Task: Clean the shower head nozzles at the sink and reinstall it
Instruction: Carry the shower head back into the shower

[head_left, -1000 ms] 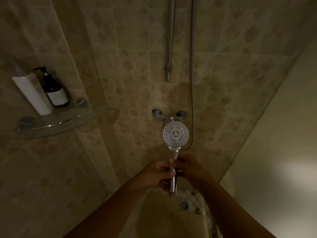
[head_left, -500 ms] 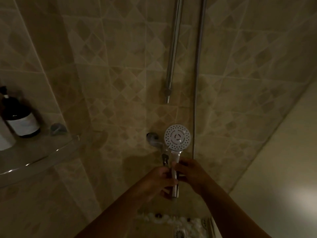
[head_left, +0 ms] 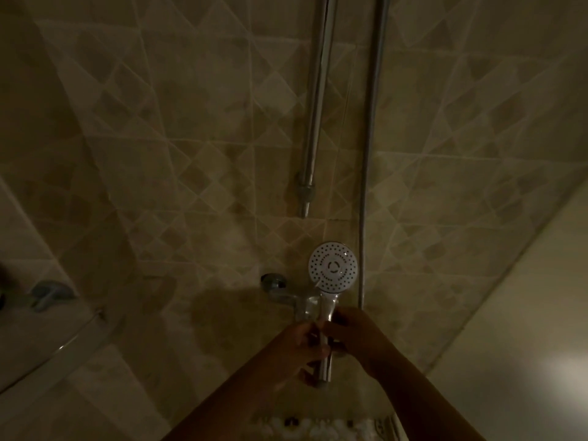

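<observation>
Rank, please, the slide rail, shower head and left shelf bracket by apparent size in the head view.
1. slide rail, longest by far, cut off at the top edge.
2. shower head, held nearer the camera, which enlarges it.
3. shelf bracket, smallest, dim.

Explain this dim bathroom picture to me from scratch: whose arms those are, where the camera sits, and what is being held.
There is no machine here. The two bare arms belong to a person, and the only camera is worn on that person's head, so the arms reach in from the bottom edge.

The left hand and the right hand both grip the chrome handle of a shower head. It is held upright with its round white nozzle face turned toward the camera.

Behind it is a tiled wall with a chrome mixer tap, a vertical rail and a metal hose running down to the right of the rail. At the far left, the edge of a glass corner shelf shows.

The light is too dim to tell whether the hose is joined to the handle.
</observation>
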The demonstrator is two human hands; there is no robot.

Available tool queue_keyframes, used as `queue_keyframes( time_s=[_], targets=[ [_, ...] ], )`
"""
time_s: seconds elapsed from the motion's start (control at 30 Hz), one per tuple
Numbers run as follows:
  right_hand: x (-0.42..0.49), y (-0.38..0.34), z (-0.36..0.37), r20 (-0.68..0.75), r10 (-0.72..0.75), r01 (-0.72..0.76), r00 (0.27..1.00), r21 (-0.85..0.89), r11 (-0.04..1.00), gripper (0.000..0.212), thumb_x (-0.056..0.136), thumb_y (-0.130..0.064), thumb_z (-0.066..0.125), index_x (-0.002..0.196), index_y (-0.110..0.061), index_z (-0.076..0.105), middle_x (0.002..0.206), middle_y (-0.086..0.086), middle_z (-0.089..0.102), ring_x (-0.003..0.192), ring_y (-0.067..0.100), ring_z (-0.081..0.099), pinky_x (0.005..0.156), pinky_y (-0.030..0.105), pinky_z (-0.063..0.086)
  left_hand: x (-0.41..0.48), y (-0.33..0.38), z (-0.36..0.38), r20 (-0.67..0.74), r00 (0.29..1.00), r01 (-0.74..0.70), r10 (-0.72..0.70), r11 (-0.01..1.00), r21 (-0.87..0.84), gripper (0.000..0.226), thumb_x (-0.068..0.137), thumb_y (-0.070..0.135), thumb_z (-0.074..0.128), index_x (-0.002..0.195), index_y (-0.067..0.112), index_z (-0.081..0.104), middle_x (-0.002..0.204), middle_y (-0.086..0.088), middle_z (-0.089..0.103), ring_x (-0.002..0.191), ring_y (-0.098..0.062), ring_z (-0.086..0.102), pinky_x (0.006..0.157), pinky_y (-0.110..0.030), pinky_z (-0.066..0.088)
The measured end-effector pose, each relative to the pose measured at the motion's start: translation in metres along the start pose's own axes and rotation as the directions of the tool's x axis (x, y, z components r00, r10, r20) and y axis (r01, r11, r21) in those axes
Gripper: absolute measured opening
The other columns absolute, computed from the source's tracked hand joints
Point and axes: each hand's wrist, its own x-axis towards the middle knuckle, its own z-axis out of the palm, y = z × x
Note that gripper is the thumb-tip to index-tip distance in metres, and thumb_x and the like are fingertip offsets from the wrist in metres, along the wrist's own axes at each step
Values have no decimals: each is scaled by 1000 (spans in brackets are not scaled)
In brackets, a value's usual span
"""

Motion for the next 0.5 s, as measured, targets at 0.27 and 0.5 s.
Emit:
queue_keyframes(
  time_s=[0.27,0.5],
  targets=[
    [0,-63,-40,-40,-213,207,976,-119,971,17,93,-11,64,107,-1,68,103,22,69,95,35,69,88,49,56,24,57,18,-40,984,-173,172,985,-11,33,87,11,71,110,33,67,109,-3,74,92,-22,73,67,-37,60],
    [5,-152,-64,-47,-380,375,924,-99,922,11,96,-16,59,94,-12,69,85,4,74,78,18,71,75,35,57,36,145,25,-46,935,-350,351,936,25,29,88,13,70,115,23,67,114,-14,71,97,-30,72,70,-39,60]
  ],
)
